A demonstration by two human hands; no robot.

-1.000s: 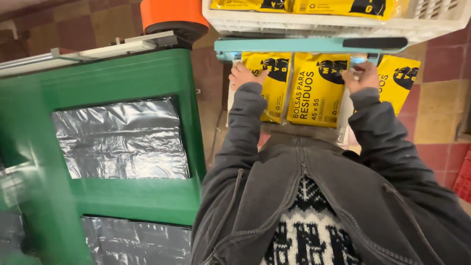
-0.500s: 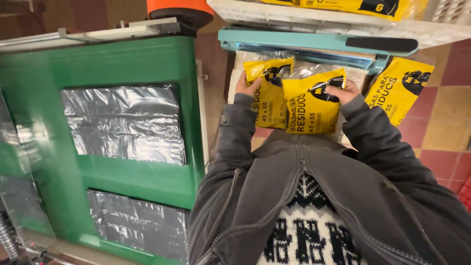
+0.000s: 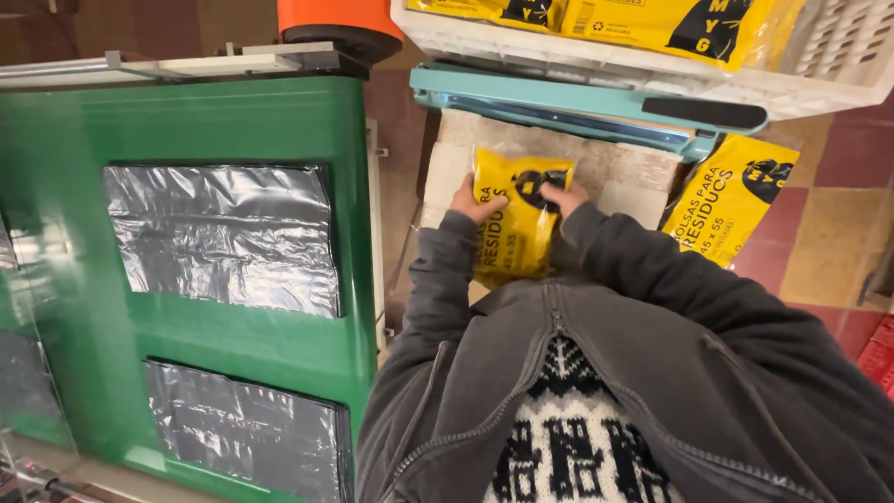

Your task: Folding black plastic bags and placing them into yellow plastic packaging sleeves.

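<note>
Both my hands are on one yellow bag packet (image 3: pixel 514 219) with black print, held close in front of my chest above a pale stone-like desk (image 3: pixel 633 172). My left hand (image 3: pixel 473 199) grips the packet's left edge, fingers curled around it. My right hand (image 3: pixel 564 197) clasps the upper right part, fingers closed over the black figure printed there. The packet sits upright and slightly creased; its lower end is hidden behind my grey jacket sleeves. Just beyond the desk lies a teal bar-shaped sealing device (image 3: pixel 596 104) with a black handle. A second yellow packet (image 3: pixel 731 196) rests tilted to the right, near the desk's edge, apart from my hands. Above it a white plastic crate (image 3: pixel 819 65) holds more yellow packets. On my left stands a green cabinet (image 3: pixel 354 214) carrying silvery grey plastic sheets (image 3: pixel 223 237). An orange roll (image 3: pixel 337 19) sits at its far corner.
</note>
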